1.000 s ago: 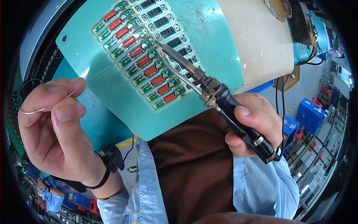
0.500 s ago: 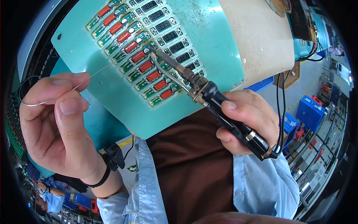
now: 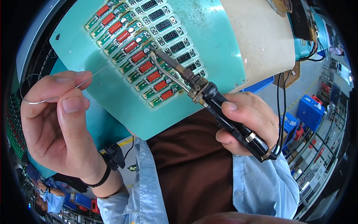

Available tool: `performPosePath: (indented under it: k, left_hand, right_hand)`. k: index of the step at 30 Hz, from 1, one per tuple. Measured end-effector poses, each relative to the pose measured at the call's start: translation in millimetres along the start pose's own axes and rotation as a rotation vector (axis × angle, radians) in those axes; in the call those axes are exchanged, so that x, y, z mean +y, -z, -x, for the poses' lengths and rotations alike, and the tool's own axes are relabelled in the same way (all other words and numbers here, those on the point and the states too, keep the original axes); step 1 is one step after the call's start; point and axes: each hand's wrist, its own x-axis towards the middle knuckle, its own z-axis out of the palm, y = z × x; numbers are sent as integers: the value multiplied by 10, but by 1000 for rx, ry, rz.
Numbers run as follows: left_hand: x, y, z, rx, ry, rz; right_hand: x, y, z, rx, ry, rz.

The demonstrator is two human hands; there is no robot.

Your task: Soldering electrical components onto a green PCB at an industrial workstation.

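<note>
- Floor [image 3: 306, 76]: grey, visible at right; a dashed yellow line [image 3: 308, 90] crosses it.
- Blue crates [image 3: 310, 111]: grouped on the right, red items beside them; further blue crates [image 3: 82, 201] at lower left.
- Shelving [image 3: 319, 155]: metal-framed, along the right rim, contents too small to identify.
- Brown open box [image 3: 292, 80]: near the bench's right end.
- Light: bright bluish-white patch [image 3: 345, 78] at the right rim; source indeterminate.

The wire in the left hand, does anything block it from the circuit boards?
Nothing visible does. From the left hand, the wire reaches over the green sheet to the edge of the circuit boards; contact is unclear.
</note>
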Motion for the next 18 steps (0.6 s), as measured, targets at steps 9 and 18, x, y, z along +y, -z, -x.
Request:
performPosePath:
  k: [9,18]
  left_hand:
    - [10,17,-2,18,-28,-10]
    - [60,89,79,19,1,-23]
  right_hand:
    - [-100,-25,-46,40,-108,-27]
    - [-92,-36,49,73,-27,9]
